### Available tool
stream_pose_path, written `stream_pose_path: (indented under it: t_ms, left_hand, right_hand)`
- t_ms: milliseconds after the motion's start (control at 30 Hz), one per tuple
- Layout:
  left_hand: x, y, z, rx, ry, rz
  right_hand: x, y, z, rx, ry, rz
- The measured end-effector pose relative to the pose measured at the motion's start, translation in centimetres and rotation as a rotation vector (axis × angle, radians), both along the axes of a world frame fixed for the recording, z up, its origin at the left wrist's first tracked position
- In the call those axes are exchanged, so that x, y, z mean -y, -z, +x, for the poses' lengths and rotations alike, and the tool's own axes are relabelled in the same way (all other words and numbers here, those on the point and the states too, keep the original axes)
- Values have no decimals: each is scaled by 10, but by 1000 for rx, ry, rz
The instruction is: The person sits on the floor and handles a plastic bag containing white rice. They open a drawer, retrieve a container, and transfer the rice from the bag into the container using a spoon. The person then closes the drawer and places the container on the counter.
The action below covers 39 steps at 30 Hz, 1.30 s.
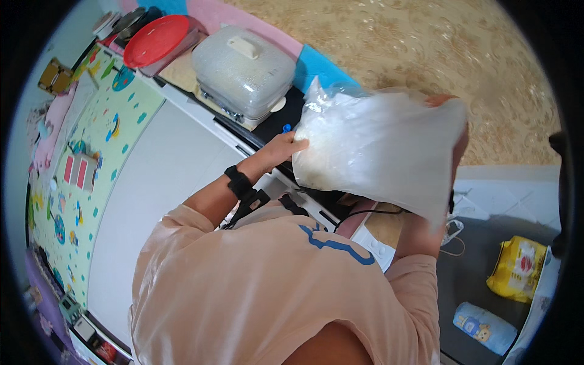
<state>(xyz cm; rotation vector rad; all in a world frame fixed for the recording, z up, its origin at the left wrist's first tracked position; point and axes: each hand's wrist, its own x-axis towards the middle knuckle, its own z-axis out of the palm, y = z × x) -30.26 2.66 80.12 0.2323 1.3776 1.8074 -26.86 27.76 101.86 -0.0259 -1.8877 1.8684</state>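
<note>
A large translucent white plastic bag [374, 141] is held up before me, above the dark top of a low cabinet. Pale contents bulge at its left end; what they are cannot be made out. My left hand [289, 147] grips the bag's left edge, the thumb on the near side. My right hand [441, 100] is at the bag's upper right corner, mostly hidden behind the plastic, with only part of it showing over the top edge. Just left of the bag stands an electric cooker [244, 68] with a fogged clear lid and a white handle.
A red round tray [156, 41] and pots [131, 23] stand beyond the cooker. A black cable [369, 211] runs below the bag. At the right, a yellow package [518, 269] and a blue rolled item [485, 327] lie on a grey surface [474, 283].
</note>
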Motion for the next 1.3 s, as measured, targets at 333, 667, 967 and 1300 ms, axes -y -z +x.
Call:
stream_pose_path:
  t_ms: [333,667,967,1300]
  left_hand:
    - [-17,-71,3,-317,215,43]
    - [-10,-93,13,-410,223,48]
    - [-17,-77,26,-806,74,-335]
    - [-3,-39,-12,-1107,-127,-442]
  right_hand:
    - [8,49,19,119,-67,222]
    - [-28,80,26,145,102,265]
    - [-30,101,35,325,130,274]
    - [-36,149,44,210,80,631]
